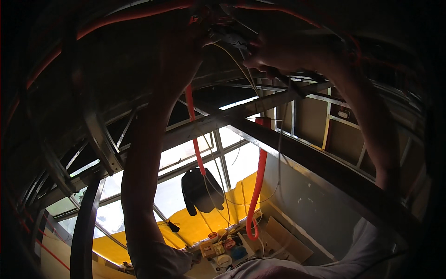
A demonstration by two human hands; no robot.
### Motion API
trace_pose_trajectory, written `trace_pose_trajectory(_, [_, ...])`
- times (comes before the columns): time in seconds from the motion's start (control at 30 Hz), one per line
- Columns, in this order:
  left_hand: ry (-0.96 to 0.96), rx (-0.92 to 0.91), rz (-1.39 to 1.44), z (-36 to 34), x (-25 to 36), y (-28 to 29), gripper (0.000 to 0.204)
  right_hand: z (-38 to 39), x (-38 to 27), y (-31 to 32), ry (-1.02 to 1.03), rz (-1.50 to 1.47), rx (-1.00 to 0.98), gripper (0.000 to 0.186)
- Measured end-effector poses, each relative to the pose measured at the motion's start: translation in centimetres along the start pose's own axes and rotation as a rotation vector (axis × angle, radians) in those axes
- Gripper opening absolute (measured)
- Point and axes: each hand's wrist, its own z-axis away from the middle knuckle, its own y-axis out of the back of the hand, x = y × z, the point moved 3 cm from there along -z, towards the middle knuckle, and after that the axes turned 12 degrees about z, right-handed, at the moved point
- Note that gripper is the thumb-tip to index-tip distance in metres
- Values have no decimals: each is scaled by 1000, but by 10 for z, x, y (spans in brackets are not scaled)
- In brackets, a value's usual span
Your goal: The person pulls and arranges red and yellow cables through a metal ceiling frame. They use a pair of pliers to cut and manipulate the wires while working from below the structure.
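Both my arms reach up to the dark ceiling. My right hand [274, 53] is closed around a pair of pliers [234, 39], whose grey head points left and whose dark handle end shows below my fingers. Close to the pliers' jaws, my left hand [186, 49] has its fingers pinched together at the ceiling; shadow hides what they hold. A thin pale cable [239, 67] hangs down from between the two hands. Red corrugated conduit [139, 16] runs along the ceiling past my hands, and a short red conduit piece [190, 104] dangles beside my left forearm.
Metal ceiling rails [204, 121] cross below my hands, with a dark beam [316, 162] on the right. Another red conduit [261, 186] hangs with loose wires. Lower down are a dark jacket [200, 190], bright windows, yellow sheeting [186, 223] and a cluttered surface with several items [227, 251].
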Motion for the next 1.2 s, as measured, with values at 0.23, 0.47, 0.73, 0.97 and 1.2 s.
trace_pose_trajectory(0.23, [-221,2,-230,13,2,-3,74,3,16,-2,62,-246,-80,35])
trace_pose_trajectory(0.47, [-192,-103,-150,14,6,-18,85,50,24,22,174,-596,26,36])
trace_pose_trajectory(0.73, [-211,-124,-281,16,-24,-33,82,85,74,75,529,-810,42,38])
trace_pose_trajectory(0.97, [-200,-98,-367,20,-24,-8,81,161,140,103,-206,-610,147,32])
trace_pose_trajectory(1.2, [-176,-107,-367,26,-44,-21,79,202,281,88,-479,720,-123,37])
